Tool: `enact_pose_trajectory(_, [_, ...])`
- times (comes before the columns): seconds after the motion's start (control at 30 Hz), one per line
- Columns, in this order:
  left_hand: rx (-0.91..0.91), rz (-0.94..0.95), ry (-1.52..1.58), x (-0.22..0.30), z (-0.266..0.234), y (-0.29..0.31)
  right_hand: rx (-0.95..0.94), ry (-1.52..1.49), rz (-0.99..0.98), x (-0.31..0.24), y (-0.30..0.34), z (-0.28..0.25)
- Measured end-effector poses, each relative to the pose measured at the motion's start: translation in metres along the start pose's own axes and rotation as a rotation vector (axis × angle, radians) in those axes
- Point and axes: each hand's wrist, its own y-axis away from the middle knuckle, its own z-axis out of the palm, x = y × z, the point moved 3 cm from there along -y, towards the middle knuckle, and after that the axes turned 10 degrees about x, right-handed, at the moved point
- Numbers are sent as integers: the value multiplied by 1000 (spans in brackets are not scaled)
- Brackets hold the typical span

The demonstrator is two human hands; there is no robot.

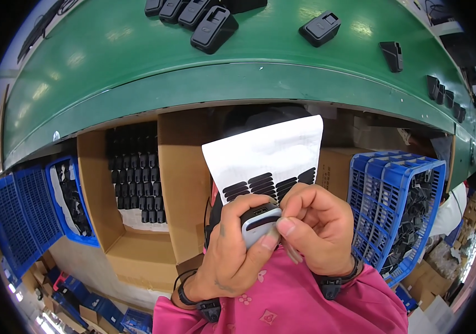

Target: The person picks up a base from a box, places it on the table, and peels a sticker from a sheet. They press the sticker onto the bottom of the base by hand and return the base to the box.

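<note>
My left hand [232, 250] grips a small grey and black device [259, 221] close to my chest, thumb along its lower edge. My right hand [318, 222] presses thumb and fingers against the device's right side, and a white backing sheet [268, 156] with rows of black oval stickers stands up behind both hands. The sheet looks pinched between the hands; which hand holds it I cannot tell. Both wrists wear black bands over pink sleeves.
A green conveyor belt [137, 61] curves across the top, carrying several black devices [214, 28]. Below it stands a cardboard box [132, 178] with rows of black parts, blue plastic crates [405, 200] of black parts at right, and blue crates [32, 211] at left.
</note>
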Motion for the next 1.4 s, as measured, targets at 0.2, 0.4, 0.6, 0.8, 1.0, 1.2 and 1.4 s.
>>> enact_pose_trajectory(0.2, [5,49,-73,-1,-1,0,39,24,-31,3,0,1])
enact_pose_trajectory(0.4, [44,-198,271,-9,-4,5,10,-125,41,11,-8,1])
enact_pose_trajectory(0.6, [107,-338,530,-19,-7,4,-12,-50,-93,12,-12,1])
enact_pose_trajectory(0.8, [223,-254,427,-40,-35,7,182,258,-260,16,-19,-26])
enact_pose_trajectory(1.0, [952,-158,-160,-150,-249,74,455,-145,-184,-14,-98,-144])
enact_pose_trajectory(1.2, [850,-544,-752,-316,-413,186,419,-301,-320,-29,-155,-209])
enact_pose_trajectory(1.4, [866,-826,-1080,-405,-426,221,596,-191,-336,-36,-156,-217])
